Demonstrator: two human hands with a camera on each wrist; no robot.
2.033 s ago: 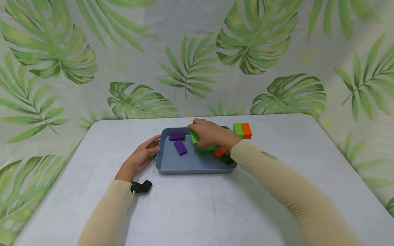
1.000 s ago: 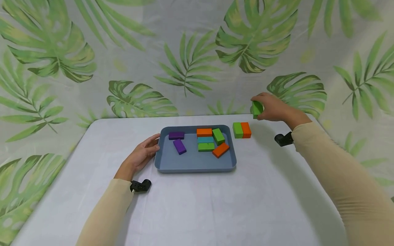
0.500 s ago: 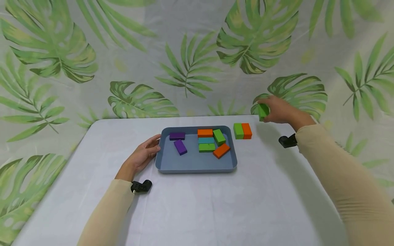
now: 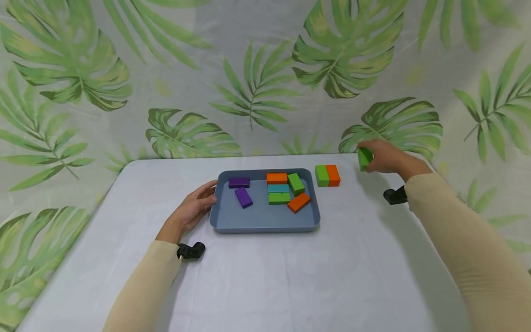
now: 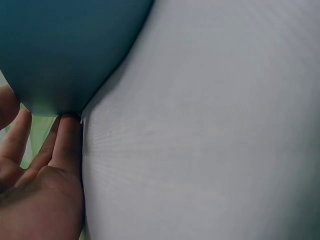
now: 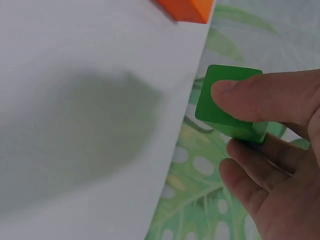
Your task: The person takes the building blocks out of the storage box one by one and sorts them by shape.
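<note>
My right hand (image 4: 387, 159) pinches a green block (image 4: 365, 159) between thumb and fingers, above the table's back right part. In the right wrist view the thumb lies across a face of that green block (image 6: 215, 100), and its shadow falls on the white cloth. Beside the left end of a grey-blue tray (image 4: 249, 224) rests my left hand (image 4: 192, 210), its fingers extended along the outer wall. The left wrist view shows these fingers (image 5: 65, 142) against the tray's side (image 5: 65, 55). A green block (image 4: 321, 175) and an orange block (image 4: 333, 175) stand side by side right of the tray.
Inside the tray lie two purple blocks (image 4: 243, 197) at left. Toward its right are a teal block (image 4: 278, 188), two green blocks (image 4: 296, 183) and two orange blocks (image 4: 299, 202). A leaf-patterned cloth (image 4: 253, 92) hangs behind the white table (image 4: 257, 276).
My right hand has carried the green block out of the tray to the right, past the green and orange pair, then moved lower. My left hand has stayed at the tray.
</note>
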